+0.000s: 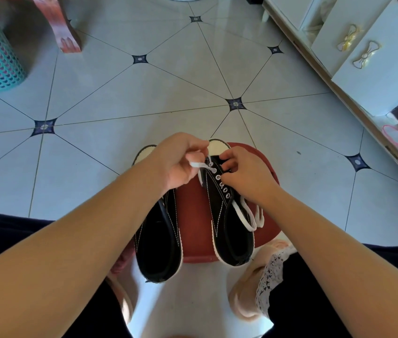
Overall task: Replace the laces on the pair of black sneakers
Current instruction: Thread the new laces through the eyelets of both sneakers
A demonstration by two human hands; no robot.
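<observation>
No readable text in view

No word, brand, number or sign can be made out on the black sneakers (pixel 229 230), white lace (pixel 245 215), red stool (pixel 193 215) or white cabinet (pixel 388 69).

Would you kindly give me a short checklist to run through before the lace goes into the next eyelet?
1. Lace end gripped: the left hand pinches the white lace by its tip near the toe. Ok.
2. Shoe steadied: the right hand holds the right sneaker at its eyelet edge. Ok.
3. Next eyelets free: a row of them shows empty. Ok.
4. Loose lace untangled: it lies over the sneaker's side with no knot in sight. Ok.
5. Both lace halves even in length: cannot tell.
6. Left sneaker seated safely: its heel overhangs the near edge of the red stool. Not ok.
</observation>
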